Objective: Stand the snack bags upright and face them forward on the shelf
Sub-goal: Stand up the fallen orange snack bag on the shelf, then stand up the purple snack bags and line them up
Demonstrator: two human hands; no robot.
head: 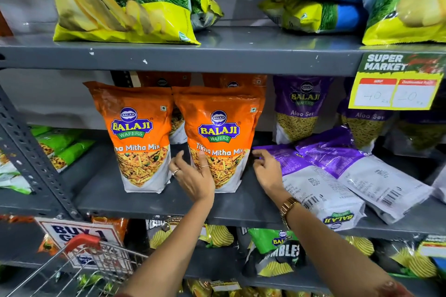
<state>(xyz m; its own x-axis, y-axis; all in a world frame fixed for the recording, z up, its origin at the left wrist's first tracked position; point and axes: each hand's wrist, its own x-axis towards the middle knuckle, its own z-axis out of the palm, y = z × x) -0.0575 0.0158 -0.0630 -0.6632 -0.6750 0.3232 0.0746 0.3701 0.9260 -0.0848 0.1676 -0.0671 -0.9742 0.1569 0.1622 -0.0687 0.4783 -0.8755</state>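
Two orange Balaji Mitha Mix bags stand upright, facing forward, on the grey middle shelf (169, 202): the left orange bag (140, 137) and the right orange bag (218, 137). My left hand (193, 173) rests against the lower left front of the right orange bag, fingers spread. My right hand (265, 169) hovers by that bag's lower right edge, fingers curled and holding nothing. Two purple bags lie flat, back side up: the nearer one (316, 185) just right of my right hand, the other (369, 171) beyond it. More orange bags stand behind.
Purple Aloo Sev bags (301, 108) stand upright at the back right. Green bags (60, 144) lie at the left of a slotted upright post (31, 159). A yellow price tag (395, 84) hangs from the upper shelf. A wire basket with a red handle (82, 243) sits at lower left.
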